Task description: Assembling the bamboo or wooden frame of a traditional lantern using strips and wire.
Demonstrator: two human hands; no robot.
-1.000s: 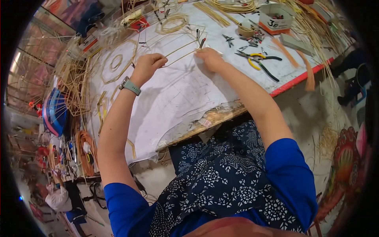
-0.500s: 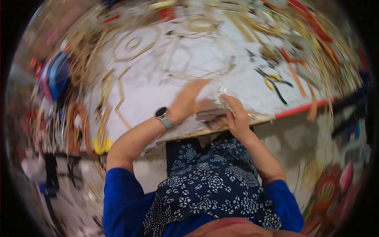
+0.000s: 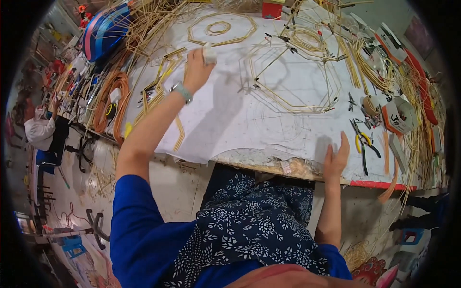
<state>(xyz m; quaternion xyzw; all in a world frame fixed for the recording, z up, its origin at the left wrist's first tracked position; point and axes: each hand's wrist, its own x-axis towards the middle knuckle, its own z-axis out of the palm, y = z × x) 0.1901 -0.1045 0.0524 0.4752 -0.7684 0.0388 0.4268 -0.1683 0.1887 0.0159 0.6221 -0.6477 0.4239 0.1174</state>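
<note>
a white wad (image 3: 208, 53), apparently the one held by the right hand (image 3: 336, 161) half a second ago, is now grasped by the left hand (image 3: 197, 73), which has been swung outward. the right is left empty, fingers loosely opened, near the pliers (image 3: 364, 140). the thin-strip frame (image 3: 294, 108), beyond and between both hands, is left untouched.

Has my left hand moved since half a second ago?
Yes: your left hand has moved leftward and away from you, judged against the flat octagonal frame, which it is now closer to.
</note>
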